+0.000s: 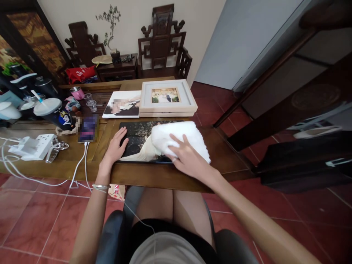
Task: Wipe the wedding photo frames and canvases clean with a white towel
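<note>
A dark photo panel [137,141] lies flat near the front edge of the low wooden table [165,176]. My left hand [117,146] rests flat on the panel's left edge, fingers spread. My right hand [187,157] presses a white fluffy towel [178,137] down on the panel's right half, fingers stretched over the cloth. The towel hides that part of the picture.
Behind the panel sit a white framed photo [167,97] and an unframed print [122,104]. A phone [88,128] on a white cable, a power strip [35,145], cups [52,112] and clutter fill the table's left. Carved wooden chairs [162,47] stand by the wall. Red tile floor lies to the right.
</note>
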`<state>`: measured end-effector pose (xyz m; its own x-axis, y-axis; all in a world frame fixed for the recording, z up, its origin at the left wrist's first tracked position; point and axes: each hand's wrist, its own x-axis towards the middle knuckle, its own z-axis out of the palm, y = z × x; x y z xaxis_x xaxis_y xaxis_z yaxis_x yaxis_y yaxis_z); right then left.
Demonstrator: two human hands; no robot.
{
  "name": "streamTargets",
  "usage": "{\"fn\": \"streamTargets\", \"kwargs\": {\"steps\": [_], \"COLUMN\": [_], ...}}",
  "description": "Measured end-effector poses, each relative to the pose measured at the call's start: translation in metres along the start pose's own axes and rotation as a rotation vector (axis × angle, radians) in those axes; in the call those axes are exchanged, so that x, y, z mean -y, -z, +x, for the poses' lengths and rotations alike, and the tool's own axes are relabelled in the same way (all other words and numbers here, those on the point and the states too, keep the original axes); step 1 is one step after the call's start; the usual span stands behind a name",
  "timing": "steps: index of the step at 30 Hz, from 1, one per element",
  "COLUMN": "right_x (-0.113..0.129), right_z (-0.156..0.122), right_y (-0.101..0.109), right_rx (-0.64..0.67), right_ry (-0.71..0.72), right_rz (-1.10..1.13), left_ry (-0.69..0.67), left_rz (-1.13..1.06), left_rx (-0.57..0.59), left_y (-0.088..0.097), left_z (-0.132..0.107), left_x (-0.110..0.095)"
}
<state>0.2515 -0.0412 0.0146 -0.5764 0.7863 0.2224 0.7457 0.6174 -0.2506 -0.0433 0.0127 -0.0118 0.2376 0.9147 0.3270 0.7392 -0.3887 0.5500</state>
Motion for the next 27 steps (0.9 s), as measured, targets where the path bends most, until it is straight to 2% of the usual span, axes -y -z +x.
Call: {"fn": "streamTargets", "kwargs": {"steps": [4,7,9,14,16,18,20,22,27], "right_x": [0.022,0.018,0.006,-0.028,-0.035,-0.034,-0.024,-0.008,0.027], "right_z": [-0.042,-0.045,-0.031,0.026,0.042,0.045,0.035,0.013,-0.044], "right_y": [0.011,0.017,0.016,0.008,0.003,-0.002,-0.004,-0.003,0.012], "right_rx": [0.034,0.038,0.033,-0.002,-0.010,-0.008,0.000,0.003,0.037], "right_ry": [0.089,0.105,0.094,-0.028,-0.079,-0.100,-0.085,-0.045,0.068], "right_rz": [0.080,0.120,0.121,0.052,0.017,-0.009,-0.015,-0.002,0.058], "left_ry": [-0.010,-0.025,-0.025,-0.019,-0.016,-0.006,0.001,0.002,-0.002], "left_rz": [0.015,0.018,0.018,0.002,-0.009,-0.020,-0.026,-0.024,-0.004], "left_rx": [0.009,0.030,0.044,0.046,0.037,0.021,0.010,0.004,0.007], "left_y": [0.000,0.000,0.000,0.001,0.002,0.001,0.001,0.000,-0.001], "left_z": [0.000,0.000,0.001,0.000,0.000,0.000,0.000,0.000,0.000], "left_x": [0.000,0.002,0.003,0.003,0.002,0.001,0.001,0.001,0.001]}}
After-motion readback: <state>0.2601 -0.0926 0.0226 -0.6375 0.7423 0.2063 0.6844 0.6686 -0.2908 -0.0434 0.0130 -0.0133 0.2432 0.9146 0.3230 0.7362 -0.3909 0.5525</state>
